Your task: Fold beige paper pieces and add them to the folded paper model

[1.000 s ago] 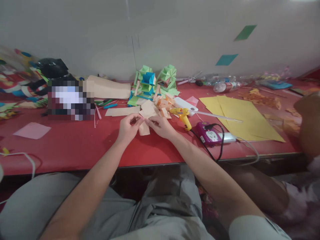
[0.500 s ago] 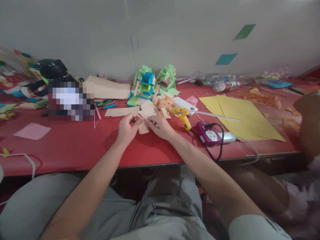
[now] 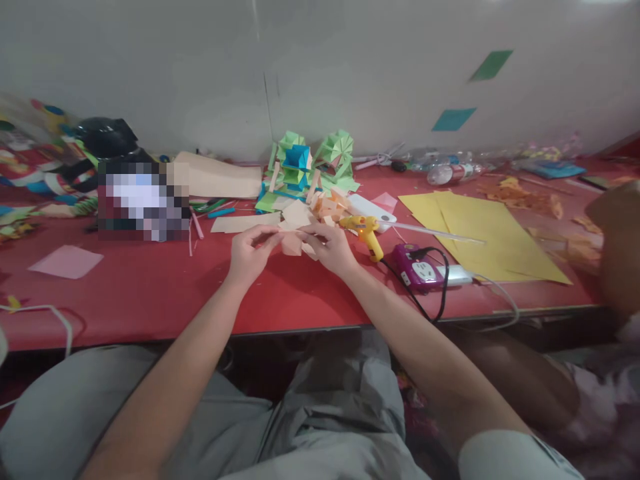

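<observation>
And here we are at the middle of the frame, where both hands meet over a small piece of tan paper [image 3: 291,245]. It's pale, thin and matte, lighter than the red counter [image 3: 190,293] beneath, with a squarish flap hanging towards the near edge and a smaller pale bit showing by the right fingers; how it is folded is too small to tell.

The left hand [image 3: 253,252] has thumb and fingertips together, clamped on the paper's left side. The right hand [image 3: 330,249] pinches it from the other side, fingers curled — the fingertips of the two hands are close to each other.

Just beyond them lie loose tan sheets [image 3: 297,215] and a heap of folded peach pieces [image 3: 333,202]. Right of centre, a yellow glue gun [image 3: 368,235] shows a small orange light, with a purple power strip [image 3: 418,268] near it and yellow sheets [image 3: 490,237] further right. Upper centre, green pleated shapes [image 3: 337,152] stand around a blue folded piece [image 3: 297,159] — and over at the left lies a flat pink sheet [image 3: 67,261].
</observation>
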### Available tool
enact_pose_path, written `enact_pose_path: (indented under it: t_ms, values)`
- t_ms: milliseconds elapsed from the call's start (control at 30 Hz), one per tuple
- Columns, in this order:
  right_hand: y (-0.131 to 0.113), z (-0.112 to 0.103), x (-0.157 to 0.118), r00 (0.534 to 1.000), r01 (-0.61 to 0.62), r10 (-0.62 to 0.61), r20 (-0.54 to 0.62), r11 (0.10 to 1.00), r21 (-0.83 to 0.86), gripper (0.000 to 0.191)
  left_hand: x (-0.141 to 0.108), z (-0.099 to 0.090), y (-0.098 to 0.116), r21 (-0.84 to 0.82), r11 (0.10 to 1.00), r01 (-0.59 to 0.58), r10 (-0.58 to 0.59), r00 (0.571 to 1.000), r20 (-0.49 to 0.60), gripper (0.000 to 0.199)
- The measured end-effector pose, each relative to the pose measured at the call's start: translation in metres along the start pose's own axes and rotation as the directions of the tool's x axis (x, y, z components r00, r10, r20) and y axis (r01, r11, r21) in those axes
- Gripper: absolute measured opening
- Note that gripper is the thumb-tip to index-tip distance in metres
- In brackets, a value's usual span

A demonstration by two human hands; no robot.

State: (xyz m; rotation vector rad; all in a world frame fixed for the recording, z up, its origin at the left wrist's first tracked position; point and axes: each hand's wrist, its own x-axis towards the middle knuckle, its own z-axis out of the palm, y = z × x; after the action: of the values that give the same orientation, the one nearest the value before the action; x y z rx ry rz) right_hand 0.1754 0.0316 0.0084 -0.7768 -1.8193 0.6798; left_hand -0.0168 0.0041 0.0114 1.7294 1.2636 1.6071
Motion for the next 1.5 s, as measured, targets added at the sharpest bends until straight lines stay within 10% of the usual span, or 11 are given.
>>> enact_pose_path:
  t_ms: [533, 733, 1267, 1500]
  values:
    - [0.000, 0.000, -0.001, 0.996, 0.078, -0.077, -0.040, 0.997, 0.020, 0.020, -0.004, 0.000, 0.009, 0.162, 0.971, -0.174, 0.186, 0.981, -0.060, 0.009]
    - [-0.003, 0.000, -0.001, 0.999, 0.003, -0.001, -0.046, 0.998, 0.060, 0.019, -0.004, 0.004, 0.011, -0.021, 1.000, 0.016, -0.015, 0.997, 0.077, 0.023]
    - [-0.001, 0.007, 0.001, 0.960, -0.235, 0.276, -0.035, 0.873, 0.427, 0.034, -0.001, 0.005, 0.010, 0.256, 0.964, 0.077, -0.104, 0.990, 0.093, 0.031]
    - [0.002, 0.006, 0.004, 0.959, -0.231, 0.280, -0.054, 0.875, 0.426, 0.039, -0.001, 0.010, -0.004, 0.020, 0.962, 0.274, -0.273, 0.947, 0.166, 0.031]
